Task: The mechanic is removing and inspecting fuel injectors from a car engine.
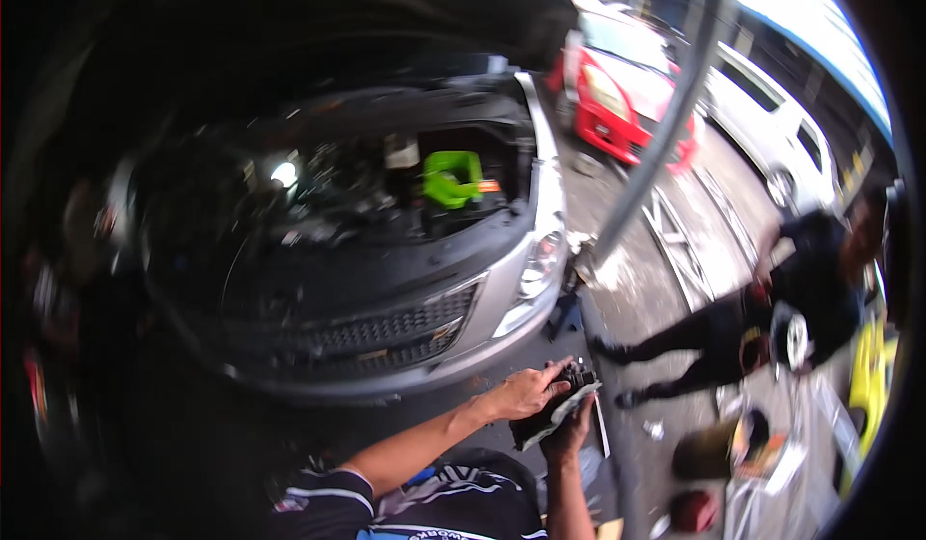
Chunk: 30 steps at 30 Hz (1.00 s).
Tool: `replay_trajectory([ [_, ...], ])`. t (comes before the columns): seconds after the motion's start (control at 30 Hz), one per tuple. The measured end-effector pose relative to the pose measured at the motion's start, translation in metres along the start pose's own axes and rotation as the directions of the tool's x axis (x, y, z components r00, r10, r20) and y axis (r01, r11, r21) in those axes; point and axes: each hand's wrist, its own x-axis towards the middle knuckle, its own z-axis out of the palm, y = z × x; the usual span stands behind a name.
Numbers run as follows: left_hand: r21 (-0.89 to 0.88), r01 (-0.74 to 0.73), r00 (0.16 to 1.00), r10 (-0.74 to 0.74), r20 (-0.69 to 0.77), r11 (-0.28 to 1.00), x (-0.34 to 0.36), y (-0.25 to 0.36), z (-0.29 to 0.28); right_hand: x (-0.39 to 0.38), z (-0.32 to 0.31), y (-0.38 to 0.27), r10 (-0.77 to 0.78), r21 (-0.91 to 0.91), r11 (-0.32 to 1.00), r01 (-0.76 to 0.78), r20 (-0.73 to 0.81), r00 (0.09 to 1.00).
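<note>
In the lower middle, my left hand [531, 391] reaches across to a dark part [545, 417], its index finger stretched along the top and the other fingers bent against it. My right hand [576, 427] is closed round the part's right side, with a pale cloth or wrap [588, 395] along it; the part's detail is too small to make out. Above them stands a silver car [516, 304] with its hood up, showing the engine bay [328, 183] with a bright green container [453, 178] and a small bright light [285, 174].
A grey post [666, 135] rises beside the car. Another person [810, 289] in dark clothes is at the right. A red car [617, 116] and white van [772, 130] stand behind. Metal rails [675, 241], containers [704, 453] and a yellow object [868, 386] lie around the right floor.
</note>
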Motion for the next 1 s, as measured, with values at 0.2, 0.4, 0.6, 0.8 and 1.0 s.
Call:
replay_trajectory([
  [0.2, 0.272, 0.188, 0.931, -0.083, -0.356, 0.944, -0.058, 0.005, -0.006, 0.032, 0.018, 0.053, 0.205, -0.16, 0.966, -0.201, 0.011, 0.979],
  [0.4, 0.147, 0.442, 0.691, -0.232, -0.685, 0.885, -0.107, 0.0, -0.029, 0.045, 0.064, 0.098, 0.473, -0.1, 0.876, -0.471, -0.009, 0.881],
  [0.6, 0.137, 0.392, 0.593, -0.136, -0.794, 0.91, -0.156, -0.014, -0.079, 0.053, 0.117, 0.134, 0.586, -0.044, 0.793, -0.608, 0.333, 0.739],
  [0.8, 0.01, 0.394, 0.478, -0.195, -0.857, 0.919, -0.196, -0.052, -0.155, 0.114, 0.156, 0.182, 0.71, -0.421, 0.689, -0.59, 0.228, 0.666],
  [1.0, -0.201, 0.371, 0.362, -0.34, -0.868, 0.907, -0.282, -0.108, -0.257, 0.286, 0.212, 0.221, 0.464, -0.877, 0.47, -0.096, 0.153, 0.873],
])
